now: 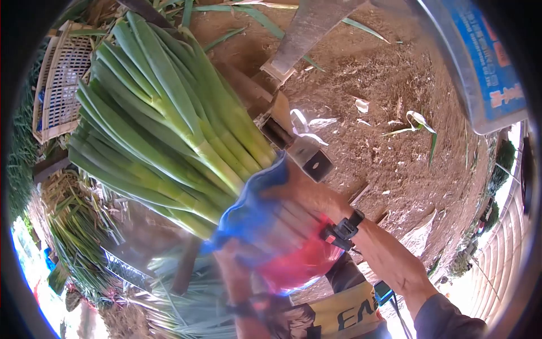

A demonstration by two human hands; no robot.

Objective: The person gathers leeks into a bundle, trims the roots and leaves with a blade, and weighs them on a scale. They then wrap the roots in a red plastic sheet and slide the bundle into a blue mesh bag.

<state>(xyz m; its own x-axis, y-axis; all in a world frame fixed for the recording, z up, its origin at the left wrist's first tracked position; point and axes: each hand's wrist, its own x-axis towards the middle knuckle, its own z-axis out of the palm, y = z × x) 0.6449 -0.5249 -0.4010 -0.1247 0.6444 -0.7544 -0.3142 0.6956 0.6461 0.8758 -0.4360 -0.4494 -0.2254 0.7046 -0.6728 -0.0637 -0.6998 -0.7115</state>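
A big bundle of green onions (169, 118) lies slantwise, its leaves toward the upper left. A blue and red plastic bag (282, 243) covers its lower end, and pale stalks show through. My right hand (307, 192), with a black device on the wrist, is wrapped round the upper side of the bag near its blue rim. My left hand (231, 260) is at the bag's lower left side, blurred by motion, and its fingers cannot be made out.
Metal and wooden stand parts (299, 152) are behind the bundle. More green onions (79, 237) lie at the left, below a woven basket (59, 82). Loose leaves litter the brown soil (395, 85). A blue printed panel (485, 62) is at the upper right.
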